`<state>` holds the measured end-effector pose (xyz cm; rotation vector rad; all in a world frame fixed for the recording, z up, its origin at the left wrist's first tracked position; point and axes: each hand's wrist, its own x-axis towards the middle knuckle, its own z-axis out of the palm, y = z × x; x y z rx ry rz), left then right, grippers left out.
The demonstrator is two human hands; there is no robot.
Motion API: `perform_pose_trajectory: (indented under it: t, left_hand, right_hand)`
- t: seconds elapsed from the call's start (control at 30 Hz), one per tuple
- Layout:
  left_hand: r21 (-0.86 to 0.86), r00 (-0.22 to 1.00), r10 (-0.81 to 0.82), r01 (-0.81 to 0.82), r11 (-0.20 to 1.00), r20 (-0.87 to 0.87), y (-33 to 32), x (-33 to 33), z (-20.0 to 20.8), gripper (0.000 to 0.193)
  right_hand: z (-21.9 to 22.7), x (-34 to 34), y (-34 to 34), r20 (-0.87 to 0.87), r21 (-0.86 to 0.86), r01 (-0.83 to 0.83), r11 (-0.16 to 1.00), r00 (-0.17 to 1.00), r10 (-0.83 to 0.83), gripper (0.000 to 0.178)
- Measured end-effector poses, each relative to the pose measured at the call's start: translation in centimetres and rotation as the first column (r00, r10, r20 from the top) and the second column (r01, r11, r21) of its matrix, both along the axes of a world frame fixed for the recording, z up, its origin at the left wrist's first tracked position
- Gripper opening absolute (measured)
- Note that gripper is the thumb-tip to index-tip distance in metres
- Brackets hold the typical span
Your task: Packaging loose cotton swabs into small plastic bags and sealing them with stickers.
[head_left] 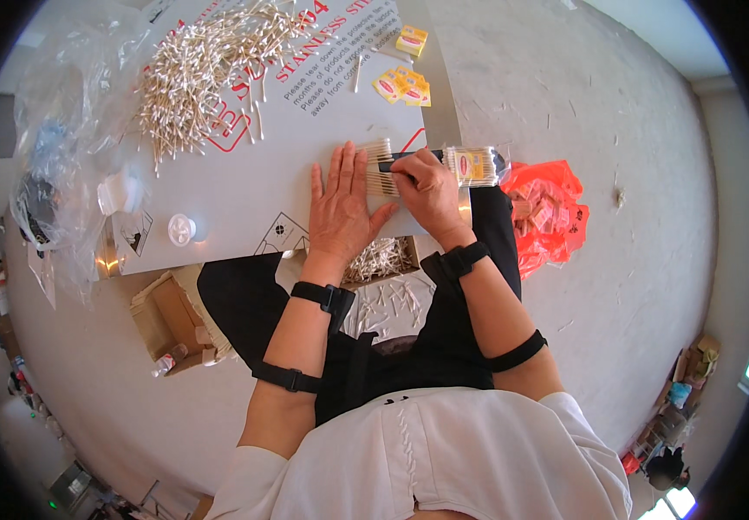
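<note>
Cotton swab bundling, part done.
- Left hand: spread flat, fingers together, pressing a neat row of cotton swabs on the white board worktop.
- Right hand: closed, pinching a thin dark tool at the row's edge.
- Finished: one filled clear swab packet, just right of the hands.
- Remaining: large loose heap of swabs at the far left of the board; more spilled in a cardboard box below the board.

The left hand lies flat beside a row of cotton swabs on the board — the right hand grips a dark tool over them.
</note>
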<state>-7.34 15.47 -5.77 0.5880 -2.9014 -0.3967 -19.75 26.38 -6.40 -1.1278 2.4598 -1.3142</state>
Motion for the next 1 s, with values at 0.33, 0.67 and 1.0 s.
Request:
perform_pose_trajectory:
  t: [0.33, 0.67, 1.0]
  left_hand:
    - [0.014, 1.0, 0.003, -0.002, 1.0, -0.019, 0.1, -0.1, -0.1, 0.092]
    - [0.001, 1.0, 0.005, -0.005, 1.0, -0.009, 0.1, 0.0, 0.0, 0.092]
    - [0.004, 1.0, 0.007, -0.006, 1.0, -0.008, 0.1, -0.1, -0.2, 0.092]
  right_hand:
    - [0.3, -0.5, -0.7, -0.031, 0.055, 0.053, 0.997, 0.998, -0.052, 0.006]
    - [0.4, -0.5, -1.0, 0.036, -0.048, 0.088, 0.995, 0.996, -0.086, 0.011]
    - [0.3, -1.6, -1.8, -0.057, 0.026, 0.042, 0.999, 0.998, -0.04, 0.011]
